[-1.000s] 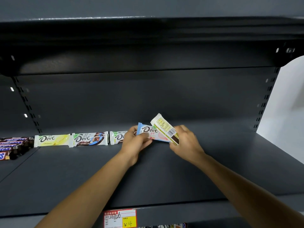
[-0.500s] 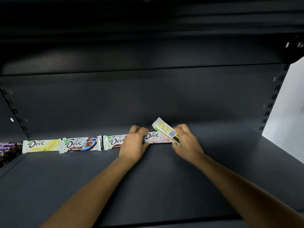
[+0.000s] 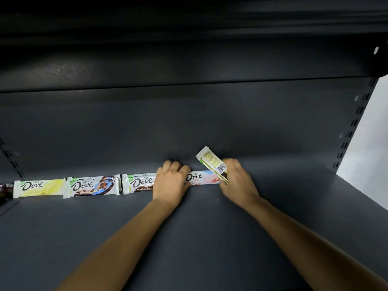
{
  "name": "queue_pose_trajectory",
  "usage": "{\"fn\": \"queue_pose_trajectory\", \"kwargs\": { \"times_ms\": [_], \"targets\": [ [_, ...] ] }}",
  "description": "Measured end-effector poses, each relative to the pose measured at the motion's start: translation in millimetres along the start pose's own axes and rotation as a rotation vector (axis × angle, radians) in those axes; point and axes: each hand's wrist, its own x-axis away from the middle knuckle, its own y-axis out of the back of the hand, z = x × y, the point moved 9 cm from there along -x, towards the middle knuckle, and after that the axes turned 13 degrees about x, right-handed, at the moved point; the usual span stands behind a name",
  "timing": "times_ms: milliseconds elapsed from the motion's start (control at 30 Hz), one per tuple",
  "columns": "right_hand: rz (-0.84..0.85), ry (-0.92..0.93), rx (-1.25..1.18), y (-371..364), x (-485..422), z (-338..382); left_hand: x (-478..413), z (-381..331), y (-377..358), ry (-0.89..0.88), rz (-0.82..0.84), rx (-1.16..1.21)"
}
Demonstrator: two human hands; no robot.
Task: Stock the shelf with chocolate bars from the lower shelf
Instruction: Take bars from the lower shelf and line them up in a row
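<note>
In the head view, a dark grey metal shelf (image 3: 210, 238) fills the frame, with a row of chocolate bars lying end to end along its back edge, from the left edge to just right of centre. From the left, the row has a few dark-wrapped bars (image 3: 4, 191) cut off by the frame edge, a yellow Dove bar (image 3: 37, 185), a blue-and-brown Dove bar (image 3: 92, 185), a brown Dove bar (image 3: 139, 182) and a pink Dove bar (image 3: 202, 177), all flat with logos facing up. The left hand (image 3: 171, 181) sits over the join between the brown and pink bars, its fingers curled down over the pink bar's left end and gripping it against the shelf. Right of centre, the right hand (image 3: 237, 181) clasps a barcode-side-up bar (image 3: 212, 161), tilted with its free end toward the upper left and its lower end over the pink bar's right end. At the right edge are a slotted upright (image 3: 354, 122) and a white wall (image 3: 375, 148).
</note>
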Motion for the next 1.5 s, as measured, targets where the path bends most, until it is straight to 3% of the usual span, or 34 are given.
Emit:
{"fn": "queue_pose_trajectory", "kwargs": {
  "times_ms": [333, 700, 800, 900, 1100, 1267, 1500],
  "targets": [
    [-0.168, 0.045, -0.021, 11, 3, -1, 4, -4, 0, -0.091, -0.106, -0.084],
    [-0.171, 0.090, -0.248, 29, 8, 15, 6, -7, 0, -0.063, -0.084, -0.101],
    [-0.151, 0.082, -0.337, 30, 10, 19, 7, -8, 9, 0.007, -0.088, 0.101],
    [-0.135, 0.047, -0.483, 31, 8, 24, 5, -15, 24, 0.104, -0.084, 0.515],
    [0.110, -0.027, -0.983, 20, 5, 42, 12, -19, 41, 0.318, -0.166, 1.143],
    [0.223, -0.027, -1.172, 15, 11, 59, 19, -13, 45, 0.402, -0.230, 1.332],
    [0.291, -0.104, -1.239, 8, 20, 75, 27, -2, 57, 0.409, -0.221, 1.262]
  ]
}}
